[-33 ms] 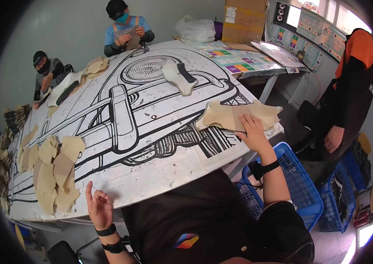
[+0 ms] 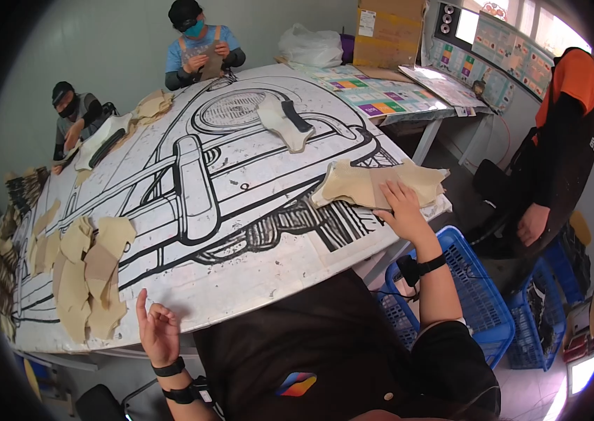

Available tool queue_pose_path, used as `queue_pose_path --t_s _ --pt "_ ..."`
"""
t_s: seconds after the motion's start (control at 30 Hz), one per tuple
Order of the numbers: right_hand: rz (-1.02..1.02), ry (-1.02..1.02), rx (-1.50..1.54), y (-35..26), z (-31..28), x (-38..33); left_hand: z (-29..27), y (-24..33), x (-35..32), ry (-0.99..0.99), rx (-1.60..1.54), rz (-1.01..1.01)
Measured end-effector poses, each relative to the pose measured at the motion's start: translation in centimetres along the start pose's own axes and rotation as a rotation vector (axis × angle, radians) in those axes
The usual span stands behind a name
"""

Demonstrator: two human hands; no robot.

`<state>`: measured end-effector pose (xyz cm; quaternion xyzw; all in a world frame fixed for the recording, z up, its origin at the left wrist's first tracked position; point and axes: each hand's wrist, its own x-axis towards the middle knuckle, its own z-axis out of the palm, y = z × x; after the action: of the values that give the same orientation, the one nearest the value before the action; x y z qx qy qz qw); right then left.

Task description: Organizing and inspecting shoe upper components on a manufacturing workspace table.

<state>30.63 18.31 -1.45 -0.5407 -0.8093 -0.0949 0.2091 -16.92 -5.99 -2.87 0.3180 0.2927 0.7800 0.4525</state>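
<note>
My right hand [image 2: 403, 210] lies with fingers stretched out over a stack of beige cut pieces [image 2: 345, 184] at the right edge of the table. The stack has a wavy outline and a darker tan band across its middle. Just beyond the near table edge, at left, I hold up my left hand [image 2: 159, 331]; its index finger points upward, the others bend loosely, and nothing is in it. Nearest to that hand are overlapping beige pieces with tan bands [image 2: 104, 286]. A pale piece with a black strip [image 2: 286, 128] rests farther back on the table.
The white table [image 2: 255, 291] bears bold black line drawings. Two people [image 2: 202, 49] work along its far side. Another person in orange and black [image 2: 569, 119] stands at right. Blue plastic baskets [image 2: 476, 281] sit below the right edge. A second table [image 2: 381, 95] holds a cardboard box.
My hands and the pieces have not visibly moved. The person at right has shifted very slightly.
</note>
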Motion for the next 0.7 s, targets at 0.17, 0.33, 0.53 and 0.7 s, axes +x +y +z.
queue_pose_path --t_s 0.17,0.33,0.53,0.7 --pt "-0.077 -0.051 0.08 1.8 -0.4 0.4 -0.1 0.0 -0.1 0.001 -0.009 0.011" --pt "-0.168 -0.102 0.177 3.4 -0.7 1.4 -0.3 -0.4 0.5 -0.019 -0.02 0.016" --pt "-0.137 0.09 0.057 1.5 -1.5 0.4 -0.7 -0.3 0.2 -0.069 -0.017 0.016" --pt "-0.21 0.457 0.178 -3.8 0.1 -1.4 0.2 -0.3 0.5 -0.016 -0.014 0.016"
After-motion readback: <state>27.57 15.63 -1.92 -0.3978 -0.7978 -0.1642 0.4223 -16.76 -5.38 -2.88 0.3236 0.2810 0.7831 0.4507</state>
